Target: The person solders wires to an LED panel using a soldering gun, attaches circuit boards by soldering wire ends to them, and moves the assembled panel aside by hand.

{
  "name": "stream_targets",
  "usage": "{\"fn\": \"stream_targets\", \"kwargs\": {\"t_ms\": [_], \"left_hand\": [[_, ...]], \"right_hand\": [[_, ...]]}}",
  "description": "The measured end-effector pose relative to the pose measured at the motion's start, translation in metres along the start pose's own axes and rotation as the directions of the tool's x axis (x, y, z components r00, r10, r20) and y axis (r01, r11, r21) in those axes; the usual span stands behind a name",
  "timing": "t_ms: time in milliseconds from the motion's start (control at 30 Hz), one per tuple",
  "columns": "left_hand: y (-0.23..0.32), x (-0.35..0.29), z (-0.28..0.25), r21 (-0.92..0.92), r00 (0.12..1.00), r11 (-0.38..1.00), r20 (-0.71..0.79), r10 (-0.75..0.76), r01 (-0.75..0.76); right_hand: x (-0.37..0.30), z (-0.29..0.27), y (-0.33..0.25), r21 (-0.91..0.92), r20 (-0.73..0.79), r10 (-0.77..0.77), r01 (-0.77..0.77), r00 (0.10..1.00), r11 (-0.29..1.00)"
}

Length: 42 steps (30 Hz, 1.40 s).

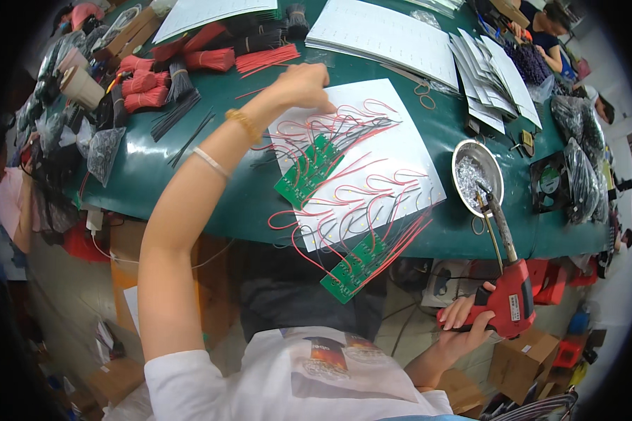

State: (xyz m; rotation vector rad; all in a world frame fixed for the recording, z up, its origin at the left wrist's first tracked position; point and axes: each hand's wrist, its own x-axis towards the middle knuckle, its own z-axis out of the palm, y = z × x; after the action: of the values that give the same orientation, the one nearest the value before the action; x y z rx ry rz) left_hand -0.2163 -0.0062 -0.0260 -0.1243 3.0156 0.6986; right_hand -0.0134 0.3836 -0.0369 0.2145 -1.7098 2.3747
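My right hand (467, 317) is wrapped round the handle of a red soldering gun (516, 303) at the lower right. Its dark tip reaches over a round metal bowl (499, 175) holding shiny, crumpled bits. My left arm stretches forward, and my left hand (303, 85) rests with curled fingers at the far edge of a white sheet (418, 151); what those fingers grip, if anything, is hidden. On the sheet, red and black wires loop from a green circuit board (307, 172). A second wired green circuit board (353, 270) hangs past the table's near edge.
Bundles of red wires (211, 60) and black wires (181, 83) lie at the far left of the green table (211, 196). White sheets (386, 38) are stacked at the back. A beige cup (81, 87) and plastic bags stand left; other people work at both sides.
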Motion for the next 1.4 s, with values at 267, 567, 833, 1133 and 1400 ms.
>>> {"fn": "stream_targets", "kwargs": {"t_ms": [267, 567, 833, 1133, 1400], "left_hand": [[0.017, 0.013, -0.028, -0.064, 0.975, 0.997, 0.213, 0.059, -0.046], [-0.038, -0.181, -0.119, -0.565, 0.947, 0.802, -0.321, 0.003, -0.194], [-0.200, -0.598, -0.105, -0.732, 0.412, 0.604, -0.468, -0.782, 0.315], [-0.289, -0.762, 0.092, -0.716, -0.221, 0.090, -0.329, -0.918, 0.692], [-0.339, -0.594, 0.037, -0.206, 0.034, 0.430, -0.872, -0.488, 0.879]], "right_hand": [[-0.006, -0.001, -0.004, 0.022, -0.024, -0.027, 0.028, 0.999, 0.999], [0.011, 0.028, -0.008, 0.099, -0.156, -0.107, 0.123, 0.982, 0.987], [0.012, 0.009, 0.015, 0.331, 0.213, 0.143, -0.209, 0.967, 0.920], [0.024, 0.047, 0.019, 0.047, 0.225, 0.151, -0.165, 0.963, 0.985], [0.013, 0.068, 0.010, -0.117, 0.004, -0.023, 0.023, 1.000, 0.993]]}}
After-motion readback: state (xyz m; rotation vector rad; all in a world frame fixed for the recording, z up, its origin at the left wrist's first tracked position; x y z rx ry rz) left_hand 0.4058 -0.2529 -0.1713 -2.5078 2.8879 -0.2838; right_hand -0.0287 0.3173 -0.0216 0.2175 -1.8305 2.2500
